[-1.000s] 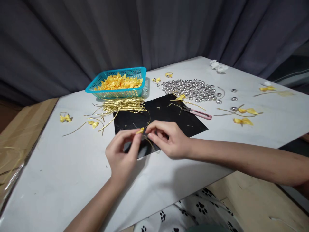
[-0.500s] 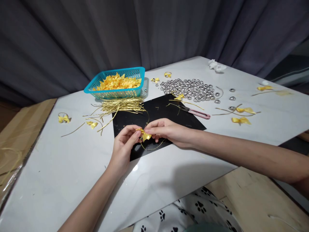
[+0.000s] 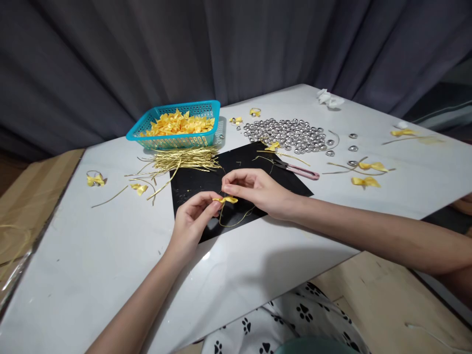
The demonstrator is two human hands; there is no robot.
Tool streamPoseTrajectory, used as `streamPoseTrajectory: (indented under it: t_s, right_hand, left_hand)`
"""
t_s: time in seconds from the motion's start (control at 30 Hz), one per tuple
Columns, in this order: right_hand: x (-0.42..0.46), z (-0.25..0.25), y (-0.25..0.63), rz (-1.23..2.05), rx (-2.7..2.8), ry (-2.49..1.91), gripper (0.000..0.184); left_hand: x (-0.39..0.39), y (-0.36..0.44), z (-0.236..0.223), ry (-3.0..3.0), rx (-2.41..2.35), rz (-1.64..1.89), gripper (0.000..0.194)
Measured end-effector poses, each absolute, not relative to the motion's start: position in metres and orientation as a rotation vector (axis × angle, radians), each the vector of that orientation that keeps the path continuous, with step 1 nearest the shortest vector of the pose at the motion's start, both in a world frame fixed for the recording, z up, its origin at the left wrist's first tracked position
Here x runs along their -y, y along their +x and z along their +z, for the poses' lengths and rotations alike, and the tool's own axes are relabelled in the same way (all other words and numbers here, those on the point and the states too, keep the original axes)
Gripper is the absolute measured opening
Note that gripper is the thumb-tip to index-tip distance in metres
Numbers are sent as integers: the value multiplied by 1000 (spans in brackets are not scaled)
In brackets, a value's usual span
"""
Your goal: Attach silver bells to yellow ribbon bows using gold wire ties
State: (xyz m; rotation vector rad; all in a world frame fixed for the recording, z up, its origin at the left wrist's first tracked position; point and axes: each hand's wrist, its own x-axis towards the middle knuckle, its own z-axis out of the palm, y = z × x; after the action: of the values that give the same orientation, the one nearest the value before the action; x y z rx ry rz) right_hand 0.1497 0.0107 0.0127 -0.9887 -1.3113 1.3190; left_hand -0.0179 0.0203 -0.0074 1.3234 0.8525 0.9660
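Black sheet beneath, the yellow bow stretches left to right.

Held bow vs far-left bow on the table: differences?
The held bow is pinched in the left hand; the far-left bow lies on the table.
A long wire curve hangs below the held bow; the far-left bow has a small wire loop.
Both are yellow.

The black sheet lies on a white worktop, with a yellow bow above it and pink-handled snips across its right edge. Gold wires overlap its far left edge; beyond it are a turquoise basket, silver beads and dark grey curtain. Nearer than it, white fabric bears black paw prints.
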Motion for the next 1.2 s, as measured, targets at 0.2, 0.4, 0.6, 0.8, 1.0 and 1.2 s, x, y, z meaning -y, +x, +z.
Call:
streamPoseTrajectory:
  t_s: [0.2, 0.4, 0.6, 0.8, 1.0, 1.2]
  right_hand:
    - [-10, 17, 152, 1216, 1359, -981, 7]
    - [-26, 25, 171, 1060, 1179, -989, 7]
    - [-31, 31, 175, 1316, 1061, -985, 19]
    - [-32, 38, 182, 1284, 970, -972, 17]
    - [-34, 46, 191, 1213, 981, -967, 18]
    - [-35, 50, 198, 1146, 985, -963, 23]
  left_hand:
    - [-19, -18, -7, 1374, -852, 962, 11]
    - [-17, -17, -7, 1429, -868, 941, 10]
    - [-19, -18, -11, 1309, -897, 947, 8]
    - [-20, -18, -11, 1210, -893, 955, 9]
    - [-19, -17, -9, 1161, -888, 946, 9]
    - [-20, -17, -8, 1132, -892, 926, 9]
